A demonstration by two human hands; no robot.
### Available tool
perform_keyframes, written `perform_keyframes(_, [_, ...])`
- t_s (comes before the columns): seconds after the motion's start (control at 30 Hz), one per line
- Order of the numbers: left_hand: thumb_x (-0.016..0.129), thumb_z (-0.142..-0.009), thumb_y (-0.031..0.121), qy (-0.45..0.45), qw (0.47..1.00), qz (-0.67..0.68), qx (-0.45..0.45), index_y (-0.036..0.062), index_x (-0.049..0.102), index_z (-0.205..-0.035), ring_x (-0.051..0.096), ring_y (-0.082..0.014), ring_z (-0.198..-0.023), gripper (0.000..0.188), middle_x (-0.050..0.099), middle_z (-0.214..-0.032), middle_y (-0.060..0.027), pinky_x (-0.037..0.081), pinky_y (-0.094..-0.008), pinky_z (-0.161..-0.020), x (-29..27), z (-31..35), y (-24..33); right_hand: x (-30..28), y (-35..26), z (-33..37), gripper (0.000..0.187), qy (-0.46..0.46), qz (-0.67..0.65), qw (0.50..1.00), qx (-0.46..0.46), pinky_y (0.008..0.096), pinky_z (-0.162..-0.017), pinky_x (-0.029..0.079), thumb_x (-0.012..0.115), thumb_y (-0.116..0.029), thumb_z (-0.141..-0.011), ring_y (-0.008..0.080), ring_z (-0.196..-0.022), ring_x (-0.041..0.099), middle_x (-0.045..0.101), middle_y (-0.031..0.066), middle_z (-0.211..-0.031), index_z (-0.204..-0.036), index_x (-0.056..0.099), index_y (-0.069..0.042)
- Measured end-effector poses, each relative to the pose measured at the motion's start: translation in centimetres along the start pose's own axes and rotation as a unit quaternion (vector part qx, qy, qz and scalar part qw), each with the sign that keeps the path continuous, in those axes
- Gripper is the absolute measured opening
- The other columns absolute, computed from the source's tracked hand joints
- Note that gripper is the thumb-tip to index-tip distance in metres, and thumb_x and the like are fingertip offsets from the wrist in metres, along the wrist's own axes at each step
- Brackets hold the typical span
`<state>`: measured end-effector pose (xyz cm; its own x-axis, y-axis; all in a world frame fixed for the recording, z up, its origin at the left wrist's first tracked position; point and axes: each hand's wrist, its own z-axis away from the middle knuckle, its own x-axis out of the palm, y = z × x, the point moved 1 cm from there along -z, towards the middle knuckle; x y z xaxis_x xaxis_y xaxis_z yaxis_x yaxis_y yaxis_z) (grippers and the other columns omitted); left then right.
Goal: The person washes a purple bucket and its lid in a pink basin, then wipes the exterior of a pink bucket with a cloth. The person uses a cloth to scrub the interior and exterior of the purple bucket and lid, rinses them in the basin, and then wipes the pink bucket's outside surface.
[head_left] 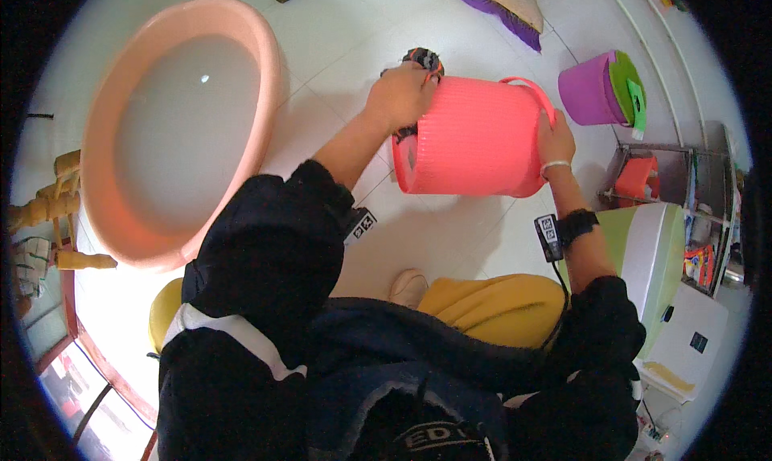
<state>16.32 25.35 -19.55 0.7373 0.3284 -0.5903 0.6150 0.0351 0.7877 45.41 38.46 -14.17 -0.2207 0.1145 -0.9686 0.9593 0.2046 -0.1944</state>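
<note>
A coral-pink ribbed bucket [482, 135] is tipped on its side in front of me, above the pale tiled floor. My right hand [556, 139] grips it at its right end, where the looped handle [531, 87] arches over. At the other end, my left hand [400, 98] is closed on a bunched dark cloth [424, 58] with grey and orange in it. Part of the cloth shows below the palm, against the bucket's left end. The fingers of that hand are partly hidden.
A large peach oval tub [269, 83] with cloudy water stands at left, beside wooden furniture legs [48, 212]. A purple-bristled broom [503, 11] and a purple bucket [591, 90] are at far right. Nearer on the right are a metal rack [691, 168] and a green-and-white box [635, 236].
</note>
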Motion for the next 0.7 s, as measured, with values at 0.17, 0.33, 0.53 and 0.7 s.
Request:
perform_keyframes(0.17, [0.054,-0.094,0.028,-0.065,0.989,-0.102,-0.083,0.0043,0.069,-0.103,0.063,-0.0391,-0.099,0.029,0.068,-0.103,-0.0186,0.052,-0.0471,-0.087,0.0,-2.1,1.3,0.0,-0.6,-0.3,0.047,-0.006,0.060,0.998,0.019,0.0525,-0.085,0.050,0.046,-0.048,-0.097,0.0443,-0.099,0.065,0.068,0.0232,-0.106,-0.121,0.057,-0.010])
perform_keyframes(0.33, [0.059,-0.087,0.022,0.083,0.971,-0.206,0.085,0.0033,0.067,-0.113,0.054,-0.0361,-0.118,0.033,0.064,-0.119,-0.0138,0.043,-0.0532,-0.098,1.9,5.0,3.9,-0.3,-0.8,-0.3,0.047,-0.026,0.092,0.995,0.000,0.0526,-0.085,0.050,0.046,-0.049,-0.096,0.0443,-0.099,0.065,0.069,0.0231,-0.107,-0.122,0.056,-0.012])
perform_keyframes(0.53, [0.053,-0.091,0.021,0.030,0.949,-0.179,0.259,0.0042,0.064,-0.119,0.044,-0.0322,-0.133,0.035,0.060,-0.126,-0.0114,0.031,-0.0587,-0.110,3.7,13.8,6.9,-0.1,-0.2,-0.7,0.043,-0.021,0.077,0.996,-0.032,0.0524,-0.084,0.050,0.047,-0.046,-0.096,0.0442,-0.098,0.065,0.069,0.0218,-0.105,-0.121,0.057,-0.013])
perform_keyframes(0.7, [0.055,-0.089,0.021,0.047,0.922,-0.156,0.352,0.0052,0.065,-0.121,0.048,-0.0317,-0.129,0.036,0.058,-0.129,-0.0107,0.034,-0.0569,-0.108,4.2,15.3,7.0,0.1,0.4,-0.1,0.046,0.015,0.006,0.997,-0.073,0.0498,-0.087,0.050,0.049,-0.046,-0.096,0.0425,-0.100,0.066,0.069,0.0214,-0.110,-0.130,0.056,-0.016])
